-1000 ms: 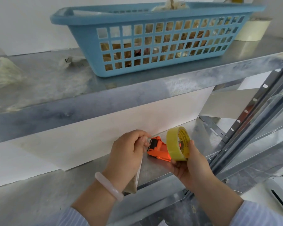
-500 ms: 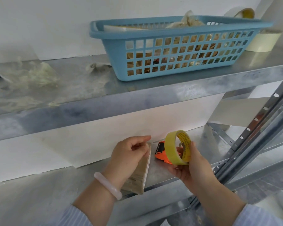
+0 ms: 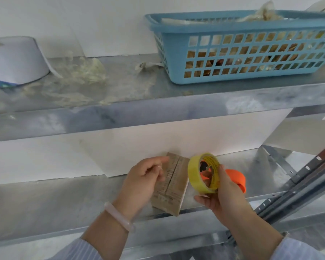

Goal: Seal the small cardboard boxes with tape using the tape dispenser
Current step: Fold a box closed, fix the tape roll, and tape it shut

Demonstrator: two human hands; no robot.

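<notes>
grey metal shelving [image 3: 158, 113], blue basket [image 3: 214, 25] on the upper level; on the lower level, small cardboard box [image 3: 174, 184] tilted, seam facing out, seemingly ready for taping, steadied by left hand [image 3: 144, 179] gripping its left side; just beside it, tape dispenser [image 3: 235, 176] clasped in right hand [image 3: 225, 199]

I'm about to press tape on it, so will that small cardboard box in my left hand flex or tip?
Likely light: the left hand alone holds the cardboard box. Its flaps meet at a seam that looks untaped, so they may give under pressure. Tilted on end near the shelf edge, it could tip if released.
</notes>
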